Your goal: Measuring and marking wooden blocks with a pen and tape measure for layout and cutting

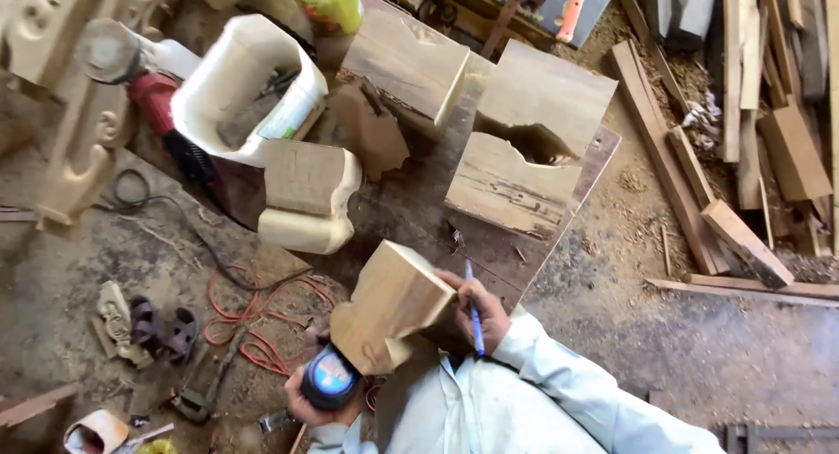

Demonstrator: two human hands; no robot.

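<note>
Right hand [479, 312] grips a blue pen [473, 312], fingers closed round it, and presses against the side of a shaped wood block [391, 304]. Block sits tilted at the near edge of the dark surface [419, 205], wide end up, narrow end down toward the person. Left hand [316, 400] is wrapped round a dark round tool w/ a blue face [330, 379], touching the block's lower end. Hands are apart, one each side of the block.

On the surface farther back: similar pale carved block [308, 196], two flat wood blocks w/ cut-outs [524, 148], another block [406, 62]. White plastic tub [245, 83] w/ bits inside, just beside a red power tool [162, 113]. Yellow-green can [330, 4] at the top edge.

Floor is sawdust. Red cable [253, 332] loops by the left hand; pair of sandals [162, 327] near it. Stack of planks [752, 113] lies well apart at right. Carved pale wood piece [79, 96] at far left.
</note>
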